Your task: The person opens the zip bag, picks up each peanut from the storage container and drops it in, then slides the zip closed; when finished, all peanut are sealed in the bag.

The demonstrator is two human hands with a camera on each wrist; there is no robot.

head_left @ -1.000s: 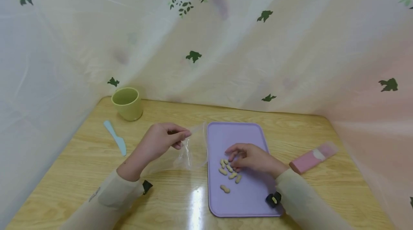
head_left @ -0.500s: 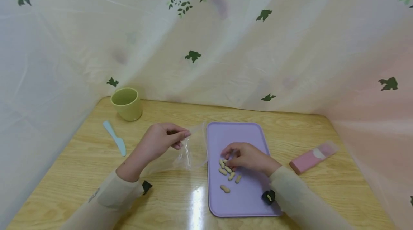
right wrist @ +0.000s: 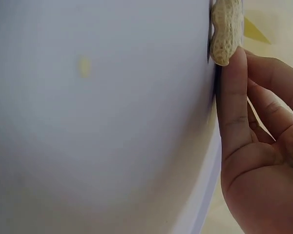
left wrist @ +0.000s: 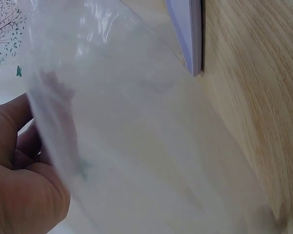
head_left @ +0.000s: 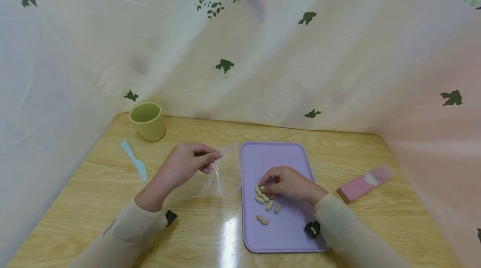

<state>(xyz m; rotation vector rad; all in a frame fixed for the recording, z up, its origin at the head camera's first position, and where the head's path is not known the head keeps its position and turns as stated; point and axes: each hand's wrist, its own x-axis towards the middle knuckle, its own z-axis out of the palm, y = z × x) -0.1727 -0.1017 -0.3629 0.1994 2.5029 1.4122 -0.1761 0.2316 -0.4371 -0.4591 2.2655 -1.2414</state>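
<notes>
My left hand [head_left: 191, 160] pinches the upper edge of a clear plastic bag [head_left: 227, 176], held up beside the tray. Its far side gapes toward the right. In the left wrist view the bag [left wrist: 141, 126] spreads across most of the picture. On the lilac tray [head_left: 287, 234] lie several peanuts in their shells [head_left: 259, 199], grouped near its left side. Over this group my right hand [head_left: 289, 184] pinches a peanut between thumb and fingers. The right wrist view has this peanut [right wrist: 228, 31] at the thumb's tip; the fingers' contact is partly hidden.
A green cup [head_left: 148, 122] stands at the table's back left, with a light blue plastic knife [head_left: 134, 160] before it. Right of the tray lies a pink packet [head_left: 362, 184]. Printed fabric [head_left: 263, 72] hangs behind the wooden table [head_left: 210, 234].
My right hand has moved slightly left and its fingers have closed on a peanut. Some peanuts in the group have shifted a little. My left hand and the bag stay nearly still.
</notes>
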